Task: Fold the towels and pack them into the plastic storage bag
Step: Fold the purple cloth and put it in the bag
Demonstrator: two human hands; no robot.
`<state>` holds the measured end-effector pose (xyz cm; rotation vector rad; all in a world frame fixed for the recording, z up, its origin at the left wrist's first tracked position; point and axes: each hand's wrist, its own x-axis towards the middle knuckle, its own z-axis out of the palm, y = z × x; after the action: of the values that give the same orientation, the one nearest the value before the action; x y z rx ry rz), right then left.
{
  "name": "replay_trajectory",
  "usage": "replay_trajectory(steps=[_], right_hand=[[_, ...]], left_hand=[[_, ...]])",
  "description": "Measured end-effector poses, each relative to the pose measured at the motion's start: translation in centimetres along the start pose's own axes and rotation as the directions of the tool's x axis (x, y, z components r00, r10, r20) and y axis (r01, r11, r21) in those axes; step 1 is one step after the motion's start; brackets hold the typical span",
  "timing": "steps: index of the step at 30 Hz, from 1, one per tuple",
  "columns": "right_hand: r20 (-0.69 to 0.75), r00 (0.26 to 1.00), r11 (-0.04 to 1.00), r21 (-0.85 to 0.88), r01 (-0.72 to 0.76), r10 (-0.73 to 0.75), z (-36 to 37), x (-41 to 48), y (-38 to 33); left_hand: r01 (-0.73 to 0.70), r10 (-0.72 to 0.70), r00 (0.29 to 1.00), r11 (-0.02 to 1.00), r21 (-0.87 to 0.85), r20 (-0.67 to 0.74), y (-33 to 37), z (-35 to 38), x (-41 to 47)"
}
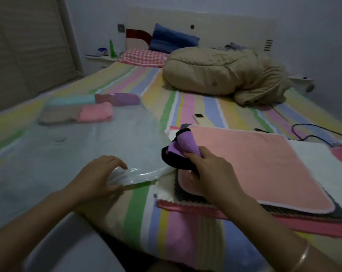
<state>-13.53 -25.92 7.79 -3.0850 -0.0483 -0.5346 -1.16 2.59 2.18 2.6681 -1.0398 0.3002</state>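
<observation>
The purple towel (187,147), rolled up with its black trim showing, is gripped in the right hand (209,173), whose fingers curl round it just right of the mouth of the plastic storage bag (107,140); the left hand (99,173) pinches the bag's near edge between thumb and fingers, on the striped sheet (138,213). I judge the step in hand to be slipping this roll inside, since it is not yet in. At the bag's far end four rolled towels already lie under the film in two rows: a teal roll (72,99) and a purple roll (127,99) behind, a grey-brown roll (60,114) and a pink roll (96,114) in front (the plastic and dim light dull the colours); that much of the packing looks done. To the right a flat stack waits unfolded, with a salmon towel (254,163) on top, dark grey and cream edges peeking out beneath, a white towel (323,169) on its right and pink cloth at the bottom; how many lie there I cannot tell, but several at least, so roughly half the work seems left. Farther off sits a bunched beige quilt (225,75); a black cable (313,137) trails at the right.
</observation>
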Motion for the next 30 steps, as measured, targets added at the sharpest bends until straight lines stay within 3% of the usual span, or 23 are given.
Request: replay_trajectory(steps=[5,7,10,16,19,23,27,30], right_hand=[[-0.076,0.989,0.974,0.18,0.137,-0.125,-0.9,0.0,-3.5],[-0.089,0.964,0.955,0.139,0.262,-0.251,-1.3,0.0,-4.9],[-0.064,0.92,0.922,0.013,0.388,-0.386,-1.8,0.5,-6.7],[-0.053,0.957,0.958,0.018,0.285,-0.284,-1.2,1.4,-6.7],[-0.051,0.963,0.961,0.07,0.266,-0.263,-1.0,1.0,-6.8],[-0.113,0.955,0.957,0.063,0.283,-0.275,-1.2,1.3,-8.4],[-0.133,0.924,0.934,-0.031,0.357,-0.357,-0.3,2.0,-10.8],[-0.013,0.913,0.9,-0.175,0.4,-0.408,1.5,2.1,-11.5]], left_hand=[[-0.001,0.006,0.996,0.998,0.063,-0.092,-0.5,-1.3,-0.4],[0.042,-0.026,0.988,0.994,0.103,-0.153,-0.2,-1.5,-0.4],[0.214,-0.195,0.959,0.974,0.075,-0.205,0.1,-1.6,0.0],[0.366,-0.355,0.916,0.93,0.03,-0.185,0.0,-1.7,0.2],[0.375,-0.403,0.904,0.908,-0.187,-0.145,0.0,-2.2,0.3],[0.373,-0.421,0.904,0.683,-0.628,0.079,-0.2,-3.2,0.7],[0.471,-0.533,0.818,0.406,-0.783,0.216,-0.8,-3.8,0.9],[0.457,-0.578,0.778,0.253,-0.852,0.246,-1.2,-4.6,0.8]])
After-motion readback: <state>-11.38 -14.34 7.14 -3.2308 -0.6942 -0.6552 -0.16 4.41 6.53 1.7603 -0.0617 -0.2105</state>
